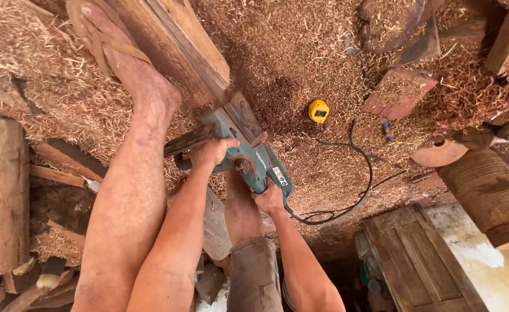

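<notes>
Bare forearms reach down from the bottom edge toward a teal electric chainsaw (pixel 249 153), which sits low in the middle of the view against the end of a thick wooden slab (pixel 176 49). Both hands are clamped on the saw: the left hand (pixel 211 153) is closed around the dark front handle, and the right hand (pixel 270 200) is closed on the rear grip, just where the black power cord (pixel 363 173) leaves the tool. That cord loops away to the right across the sawdust-covered floor (pixel 301 52). One foot in a sandal (pixel 101 37) is planted on the slab near the upper left, the leg running down along the left arm. A yellow tape measure (pixel 318 111) lies on the sawdust beyond the saw, well apart from it. Reddish wood offcuts (pixel 399 89) lie further right, and a panelled wooden box (pixel 422 257) stands at the lower right beside a ribbed round log (pixel 488 193).
</notes>
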